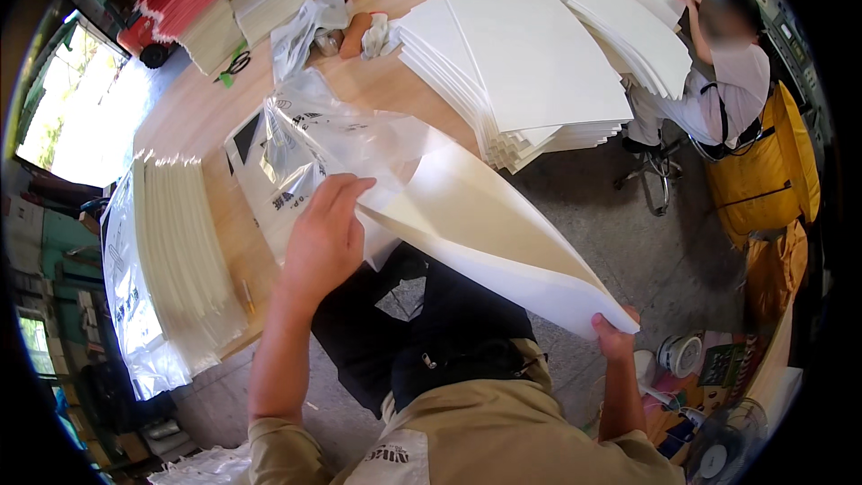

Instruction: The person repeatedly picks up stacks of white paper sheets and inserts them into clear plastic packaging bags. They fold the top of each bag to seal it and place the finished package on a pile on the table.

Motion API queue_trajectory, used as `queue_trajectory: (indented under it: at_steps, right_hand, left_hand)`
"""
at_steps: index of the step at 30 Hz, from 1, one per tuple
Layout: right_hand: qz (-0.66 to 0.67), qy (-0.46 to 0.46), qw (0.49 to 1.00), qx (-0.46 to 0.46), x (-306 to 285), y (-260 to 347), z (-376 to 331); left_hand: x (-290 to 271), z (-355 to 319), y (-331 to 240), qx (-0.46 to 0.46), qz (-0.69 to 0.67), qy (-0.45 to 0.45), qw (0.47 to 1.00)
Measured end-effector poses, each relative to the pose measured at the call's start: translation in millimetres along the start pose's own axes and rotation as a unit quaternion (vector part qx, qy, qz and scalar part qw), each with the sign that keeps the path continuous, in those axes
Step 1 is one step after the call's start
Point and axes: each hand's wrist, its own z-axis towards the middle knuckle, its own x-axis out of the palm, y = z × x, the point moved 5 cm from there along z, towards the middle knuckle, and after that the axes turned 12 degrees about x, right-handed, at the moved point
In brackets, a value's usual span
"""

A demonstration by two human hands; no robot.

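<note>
Bent into a curve across my lap are white paper sheets [503,207], their far end inside a clear plastic bag [314,139] with dark print. My left hand [328,238] is closed at the bag's mouth, pinching the plastic beside the sheets' edge. At the sheets' near right corner, my right hand [617,334] grips with the thumb on top. The bag lies on the wooden table [180,117] over a flat white piece with a dark corner. How many sheets I hold, I cannot tell.
Large stacks of white sheets [530,54] fan out ahead. Bagged sheets [180,251] stand at the left edge. Black scissors [236,64] lie near red-topped stacks [184,0]. Another person [732,63] sits at the far right, handling sheets. A fan [718,454] is at lower right.
</note>
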Motion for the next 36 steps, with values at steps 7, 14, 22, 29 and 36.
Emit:
queue_trajectory:
  at_steps: [7, 14, 22, 29, 36]
  right_hand:
    - [-0.064, 0.039, 0.993, -0.086, 17.2, 25.2, 3.8]
    - [-0.057, 0.040, 0.987, -0.142, 58.9, 53.6, 3.6]
    - [-0.046, 0.013, 0.995, -0.085, 61.4, 42.7, 3.3]
    - [-0.077, 0.022, 0.992, -0.101, 87.0, 49.1, 6.1]
    - [-0.016, -0.009, 0.997, -0.077, 90.2, 30.3, 1.0]
  left_hand:
    - [18.9, 6.5, -23.3, 0.042, -0.023, 0.054, 0.997]
    - [35.5, 5.4, -48.4, 0.046, -0.050, 0.080, 0.994]
    - [25.8, -6.9, -30.9, 0.033, 0.066, 0.022, 0.997]
    - [51.5, -20.6, -39.9, 0.038, 0.020, 0.047, 0.998]
    - [41.1, -49.5, -14.3, -0.022, 0.096, -0.059, 0.993]
